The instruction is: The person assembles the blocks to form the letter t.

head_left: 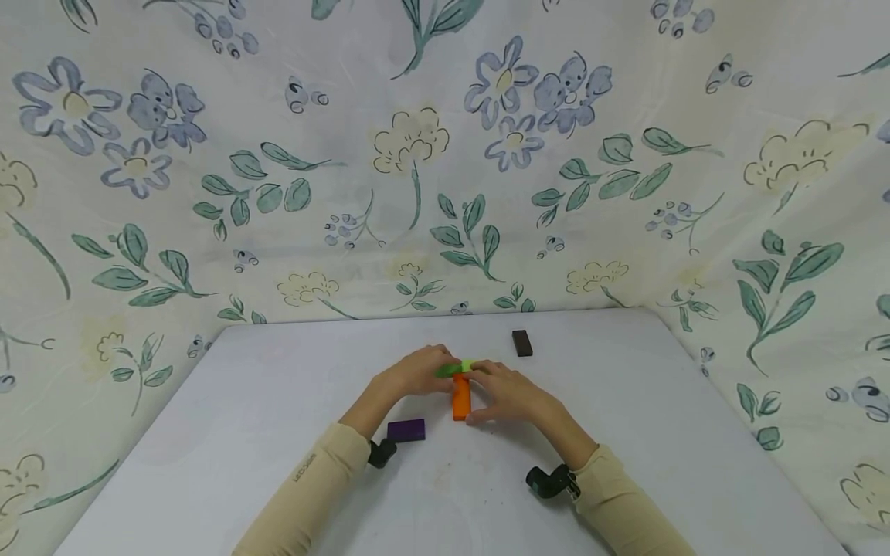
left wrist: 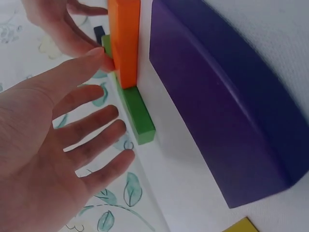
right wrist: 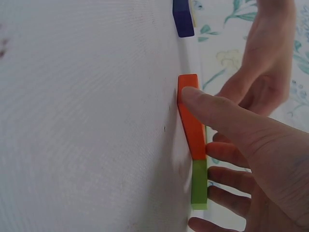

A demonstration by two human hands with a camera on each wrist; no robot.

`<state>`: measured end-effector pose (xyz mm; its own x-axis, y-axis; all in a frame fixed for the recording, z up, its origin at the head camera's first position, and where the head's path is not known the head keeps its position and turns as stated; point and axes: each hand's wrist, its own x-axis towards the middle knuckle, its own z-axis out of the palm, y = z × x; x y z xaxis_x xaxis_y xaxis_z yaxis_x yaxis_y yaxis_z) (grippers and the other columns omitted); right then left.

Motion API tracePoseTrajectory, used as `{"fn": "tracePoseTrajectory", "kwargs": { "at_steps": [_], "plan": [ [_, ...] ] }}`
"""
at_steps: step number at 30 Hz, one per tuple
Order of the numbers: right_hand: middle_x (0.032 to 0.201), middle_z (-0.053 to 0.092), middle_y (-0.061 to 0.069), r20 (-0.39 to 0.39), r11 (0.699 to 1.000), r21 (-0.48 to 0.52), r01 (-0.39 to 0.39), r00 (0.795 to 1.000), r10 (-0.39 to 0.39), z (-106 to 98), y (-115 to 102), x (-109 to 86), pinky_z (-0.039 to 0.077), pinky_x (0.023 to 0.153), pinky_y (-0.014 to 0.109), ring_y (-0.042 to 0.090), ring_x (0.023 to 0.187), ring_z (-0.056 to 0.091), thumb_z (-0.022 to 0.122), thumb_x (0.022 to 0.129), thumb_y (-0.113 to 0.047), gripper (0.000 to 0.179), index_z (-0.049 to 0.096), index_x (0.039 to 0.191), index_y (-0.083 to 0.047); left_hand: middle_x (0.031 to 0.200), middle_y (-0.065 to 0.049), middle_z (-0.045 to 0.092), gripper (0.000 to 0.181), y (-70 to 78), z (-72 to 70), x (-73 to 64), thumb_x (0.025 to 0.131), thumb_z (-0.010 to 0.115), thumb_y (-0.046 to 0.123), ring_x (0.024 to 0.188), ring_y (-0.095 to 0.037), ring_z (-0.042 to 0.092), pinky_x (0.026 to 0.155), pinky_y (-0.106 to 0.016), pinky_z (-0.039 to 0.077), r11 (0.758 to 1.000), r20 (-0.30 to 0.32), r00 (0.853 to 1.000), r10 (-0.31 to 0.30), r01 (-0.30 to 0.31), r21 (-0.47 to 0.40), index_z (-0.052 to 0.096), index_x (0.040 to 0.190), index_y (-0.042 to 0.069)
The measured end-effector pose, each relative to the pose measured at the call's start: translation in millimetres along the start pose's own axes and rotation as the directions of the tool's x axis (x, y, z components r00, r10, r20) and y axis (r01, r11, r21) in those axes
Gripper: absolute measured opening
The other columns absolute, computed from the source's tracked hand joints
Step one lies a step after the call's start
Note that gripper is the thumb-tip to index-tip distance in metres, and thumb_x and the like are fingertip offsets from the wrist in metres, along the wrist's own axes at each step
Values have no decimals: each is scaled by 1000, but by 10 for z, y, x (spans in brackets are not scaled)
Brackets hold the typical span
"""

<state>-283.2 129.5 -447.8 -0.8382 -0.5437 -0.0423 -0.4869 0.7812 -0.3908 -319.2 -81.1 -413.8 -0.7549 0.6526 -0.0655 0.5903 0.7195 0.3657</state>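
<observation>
An orange block (head_left: 462, 398) lies on the table, its far end against a green block (left wrist: 139, 116) and a light green block (right wrist: 199, 186), which run crosswise there. My left hand (head_left: 422, 372) is left of the orange block, its loosely extended fingers by the green block; the left wrist view does not settle whether they touch it. To the right, my right hand (head_left: 511, 392) has its thumb at the orange block's near end and its spread fingers along the light green block. A purple block (head_left: 406, 430) lies near the left wrist.
A dark brown block (head_left: 522, 343) lies farther back, right of the hands. Part of a yellow piece (left wrist: 243, 226) shows at the bottom of the left wrist view. Flower-patterned cloth (head_left: 417, 185) hangs behind the white table (head_left: 292, 363).
</observation>
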Motion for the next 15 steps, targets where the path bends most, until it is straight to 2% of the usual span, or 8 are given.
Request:
{"fn": "tracePoseTrajectory", "kwargs": {
  "at_steps": [7,15],
  "plan": [
    [154,41,9,-1,1000,-11,5,1000,-5,-18,-22,-20,35,111,62,33,141,38,75,81,-51,78,47,146,-18,130,-12,61,49,86,8,-59,87,75,28,117,-27,56,105,-44,47,1000,41,999,-19,19,14,64,130,7],
    [154,41,7,-5,1000,6,-5,1000,5,-14,-24,-27,34,112,62,32,141,38,75,81,-52,79,46,147,-21,133,-8,58,56,145,38,-85,85,76,35,116,-25,53,104,-43,48,999,56,998,-41,40,20,62,133,12]
  ]
}}
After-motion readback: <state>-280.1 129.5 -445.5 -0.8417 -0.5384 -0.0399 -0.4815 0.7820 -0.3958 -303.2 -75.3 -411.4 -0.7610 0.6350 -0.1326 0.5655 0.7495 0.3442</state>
